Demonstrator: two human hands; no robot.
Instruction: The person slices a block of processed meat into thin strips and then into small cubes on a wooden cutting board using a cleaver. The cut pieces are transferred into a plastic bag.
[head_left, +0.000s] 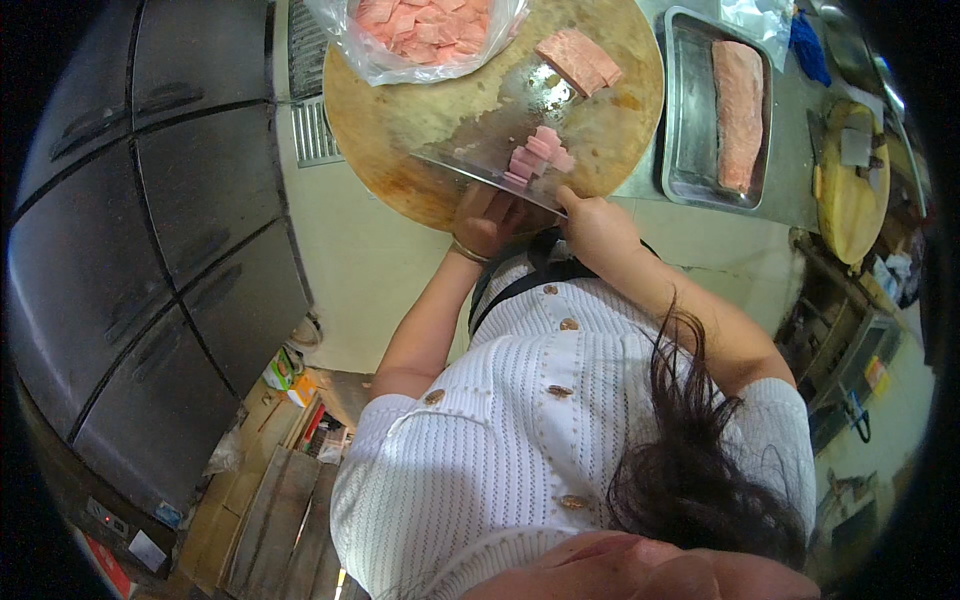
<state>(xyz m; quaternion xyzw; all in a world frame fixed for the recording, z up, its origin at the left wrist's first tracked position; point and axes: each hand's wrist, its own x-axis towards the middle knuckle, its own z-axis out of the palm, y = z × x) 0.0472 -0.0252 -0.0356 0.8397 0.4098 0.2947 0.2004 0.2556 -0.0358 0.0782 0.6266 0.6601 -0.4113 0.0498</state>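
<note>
My right hand (600, 229) grips the handle end of a broad-bladed cleaver (487, 178) above the near part of a round wooden chopping block (405, 120). My left hand (487, 221), with a bangle at the wrist, is on the near side of the blade; its fingers are partly hidden, and whether it holds some meat cannot be told. Thin pink meat slices (536, 156) lie just beyond the blade. Farther back on the block rests a thick piece of pale pink meat (577, 61). A clear plastic bag (405, 73), full of cut meat slices (431, 30), stands at the block's far left.
To the right, a metal tray (679, 184) holds a long piece of meat (739, 116). Beyond it are a yellow oval board (847, 202) with a blade on it and a blue cloth (810, 49). Dark cabinet doors (217, 187) stand at left.
</note>
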